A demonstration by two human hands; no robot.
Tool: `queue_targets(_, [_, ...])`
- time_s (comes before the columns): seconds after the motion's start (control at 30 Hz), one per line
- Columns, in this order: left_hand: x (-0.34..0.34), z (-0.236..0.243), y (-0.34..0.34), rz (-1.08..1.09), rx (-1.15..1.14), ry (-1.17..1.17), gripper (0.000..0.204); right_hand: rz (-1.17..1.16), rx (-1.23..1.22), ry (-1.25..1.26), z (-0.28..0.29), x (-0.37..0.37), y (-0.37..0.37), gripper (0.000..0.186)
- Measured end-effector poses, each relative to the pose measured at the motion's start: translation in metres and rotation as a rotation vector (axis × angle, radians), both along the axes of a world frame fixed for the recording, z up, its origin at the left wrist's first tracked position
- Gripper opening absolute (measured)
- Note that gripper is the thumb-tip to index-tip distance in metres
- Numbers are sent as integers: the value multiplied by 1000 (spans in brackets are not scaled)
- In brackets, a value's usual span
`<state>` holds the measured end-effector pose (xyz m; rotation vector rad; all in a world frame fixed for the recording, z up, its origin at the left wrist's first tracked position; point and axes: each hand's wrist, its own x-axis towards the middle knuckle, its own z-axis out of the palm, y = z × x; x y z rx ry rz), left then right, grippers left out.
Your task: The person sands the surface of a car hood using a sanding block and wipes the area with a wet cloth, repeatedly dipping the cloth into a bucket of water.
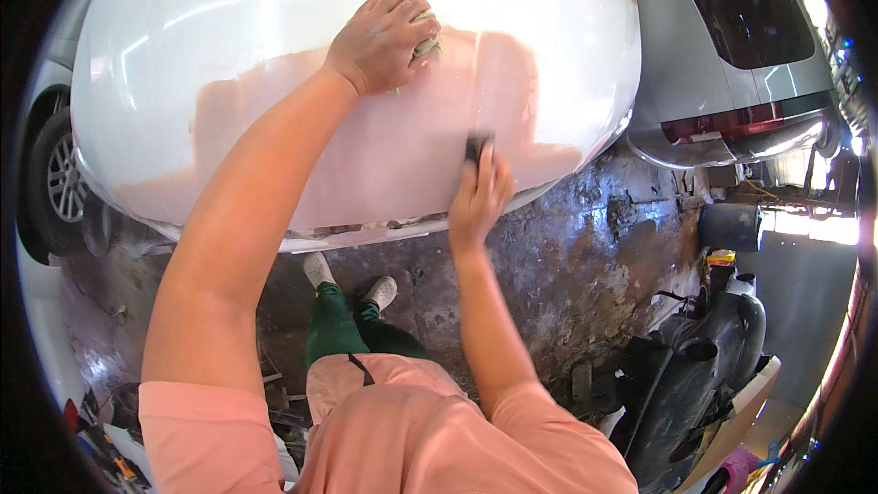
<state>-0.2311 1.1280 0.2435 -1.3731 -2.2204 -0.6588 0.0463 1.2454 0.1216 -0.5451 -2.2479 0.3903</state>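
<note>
A large white car body panel [274, 27] with a pale pink filled area [384, 155] fills the upper middle of the view. My left hand [380, 41] presses a small greenish-grey cloth [425, 46] against the panel near its middle. Lower and to the right, my right hand [480, 197] grips a small black sanding block [477, 148] held flat on the pink area close to the panel's lower edge. Both forearms reach up from the bottom of the view.
A silver car [732, 55] with a red tail light stands at the right. A car wheel [59, 178] shows at the left. Dark scooter parts [695, 366] lie lower right on the stained concrete floor [585, 256]. My feet [352, 284] stand under the panel.
</note>
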Motion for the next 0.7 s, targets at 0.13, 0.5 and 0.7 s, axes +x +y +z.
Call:
queue_targets(0.13, [0, 1, -6, 30, -30, 13, 31, 21, -9, 34, -10, 13, -9, 48])
queue_targets(0.5, [0, 5, 1, 21, -49, 33, 31, -53, 27, 17, 29, -49, 11, 45])
queue_targets(0.7, [2, 2, -1, -6, -27, 35, 31, -44, -24, 81, -8, 3, -9, 47])
